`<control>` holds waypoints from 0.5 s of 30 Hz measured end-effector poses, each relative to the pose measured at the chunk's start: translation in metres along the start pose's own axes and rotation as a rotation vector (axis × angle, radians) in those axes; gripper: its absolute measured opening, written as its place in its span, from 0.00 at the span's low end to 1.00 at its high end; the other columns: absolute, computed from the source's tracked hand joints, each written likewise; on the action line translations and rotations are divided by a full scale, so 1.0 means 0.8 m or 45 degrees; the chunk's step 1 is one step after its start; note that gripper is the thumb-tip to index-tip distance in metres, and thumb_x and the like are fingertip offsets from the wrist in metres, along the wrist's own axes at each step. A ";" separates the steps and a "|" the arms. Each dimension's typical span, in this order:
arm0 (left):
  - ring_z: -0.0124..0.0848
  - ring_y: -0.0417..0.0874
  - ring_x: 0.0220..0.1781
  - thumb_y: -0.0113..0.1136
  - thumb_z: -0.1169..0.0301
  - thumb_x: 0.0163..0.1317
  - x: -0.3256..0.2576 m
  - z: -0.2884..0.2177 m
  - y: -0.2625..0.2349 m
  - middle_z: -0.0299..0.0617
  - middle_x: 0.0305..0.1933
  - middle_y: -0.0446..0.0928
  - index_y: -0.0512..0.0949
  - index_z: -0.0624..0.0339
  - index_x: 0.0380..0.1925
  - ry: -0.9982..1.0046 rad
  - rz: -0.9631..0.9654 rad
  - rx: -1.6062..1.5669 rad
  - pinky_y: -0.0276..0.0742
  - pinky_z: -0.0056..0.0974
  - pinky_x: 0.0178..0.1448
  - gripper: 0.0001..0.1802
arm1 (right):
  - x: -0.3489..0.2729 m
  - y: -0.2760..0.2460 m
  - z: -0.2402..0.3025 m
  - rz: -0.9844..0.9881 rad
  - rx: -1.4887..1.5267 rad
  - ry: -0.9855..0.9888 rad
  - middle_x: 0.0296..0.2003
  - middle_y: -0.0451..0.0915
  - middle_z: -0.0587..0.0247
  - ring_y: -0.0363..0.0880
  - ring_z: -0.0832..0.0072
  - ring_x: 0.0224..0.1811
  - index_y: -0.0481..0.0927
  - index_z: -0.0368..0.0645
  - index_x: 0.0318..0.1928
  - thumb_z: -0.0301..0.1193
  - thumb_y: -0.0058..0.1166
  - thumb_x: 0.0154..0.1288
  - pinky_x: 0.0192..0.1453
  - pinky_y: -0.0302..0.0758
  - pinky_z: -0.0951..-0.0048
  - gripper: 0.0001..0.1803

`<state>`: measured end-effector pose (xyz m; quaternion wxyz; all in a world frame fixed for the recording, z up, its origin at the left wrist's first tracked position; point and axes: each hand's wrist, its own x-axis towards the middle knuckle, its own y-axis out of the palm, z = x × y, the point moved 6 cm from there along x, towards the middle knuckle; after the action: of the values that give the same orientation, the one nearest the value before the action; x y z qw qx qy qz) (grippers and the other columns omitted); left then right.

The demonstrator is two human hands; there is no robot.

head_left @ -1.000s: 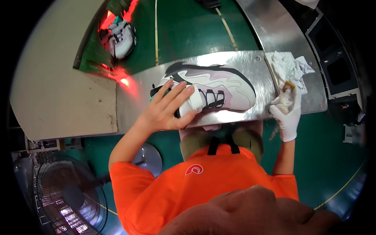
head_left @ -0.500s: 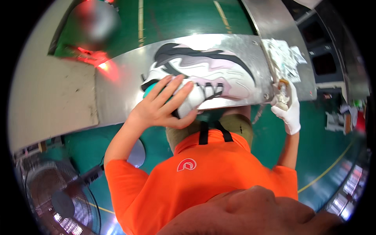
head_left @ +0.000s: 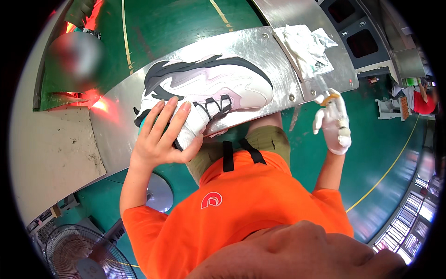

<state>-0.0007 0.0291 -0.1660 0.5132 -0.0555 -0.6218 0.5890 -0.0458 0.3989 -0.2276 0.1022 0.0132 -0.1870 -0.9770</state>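
A white, lilac and black sneaker [head_left: 223,81] lies on its side on a metal plate [head_left: 186,49], toe to the right and sole away from me. My bare left hand [head_left: 158,142] holds it at the ankle end, fingers spread over the collar and thumb on the near side. Something teal shows under those fingers. Off the plate's near right edge, my right hand [head_left: 331,125] wears a white glove. It holds a slim tool with an amber band [head_left: 330,99]; the tool's kind is unclear. Pale lumps sit along the glove's palm, and the fingertips are partly hidden.
Crumpled white cloth or paper [head_left: 304,46] lies at the plate's right end. A beige board [head_left: 51,149] is on the left, near a red glow [head_left: 100,106]. A fan [head_left: 88,255] stands at lower left. Another person in red [head_left: 422,97] is far right.
My view has shifted, so plate and sneaker sit farther left in the picture. My right hand has drawn back from the plate's edge and turned, its fingers more extended. My left hand stays on the sneaker.
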 end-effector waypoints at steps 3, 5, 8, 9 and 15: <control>0.48 0.80 0.57 0.66 0.67 0.54 0.000 0.001 0.000 0.49 0.59 0.77 0.67 0.32 0.48 0.008 0.001 0.004 0.77 0.49 0.60 0.24 | -0.002 -0.019 -0.029 0.047 0.086 0.012 0.57 0.71 0.46 0.77 0.66 0.31 0.54 0.31 0.71 0.47 0.73 0.37 0.29 0.77 0.69 0.63; 0.48 0.81 0.57 0.66 0.67 0.53 0.000 0.001 0.001 0.50 0.58 0.78 0.67 0.32 0.48 0.015 -0.003 0.017 0.78 0.49 0.60 0.24 | -0.010 -0.021 -0.022 0.052 0.164 0.007 0.56 0.70 0.45 0.77 0.67 0.30 0.54 0.31 0.70 0.48 0.73 0.38 0.29 0.77 0.69 0.62; 0.48 0.81 0.56 0.67 0.67 0.53 0.003 0.003 -0.001 0.49 0.58 0.78 0.69 0.33 0.46 0.002 -0.011 -0.004 0.79 0.48 0.59 0.23 | -0.013 -0.010 0.006 0.019 0.067 -0.004 0.53 0.70 0.47 0.77 0.69 0.30 0.55 0.31 0.70 0.53 0.74 0.35 0.28 0.78 0.71 0.65; 0.48 0.81 0.56 0.67 0.66 0.52 0.004 0.004 -0.003 0.49 0.58 0.78 0.70 0.33 0.44 -0.005 -0.013 -0.011 0.79 0.48 0.58 0.22 | -0.011 -0.003 0.013 0.027 0.020 -0.028 0.53 0.70 0.47 0.77 0.69 0.30 0.55 0.32 0.70 0.53 0.74 0.35 0.28 0.78 0.72 0.66; 0.48 0.80 0.57 0.70 0.64 0.47 0.007 0.006 -0.008 0.47 0.56 0.79 0.81 0.35 0.33 -0.122 -0.091 -0.140 0.78 0.50 0.60 0.12 | 0.013 0.028 0.026 0.000 -0.824 0.361 0.51 0.72 0.57 0.73 0.75 0.37 0.61 0.31 0.68 0.22 0.56 0.32 0.45 0.72 0.77 0.51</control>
<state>-0.0033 0.0275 -0.1570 0.4997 -0.0331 -0.6787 0.5372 -0.0528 0.3840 -0.2000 0.1259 0.1155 0.1483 -0.9741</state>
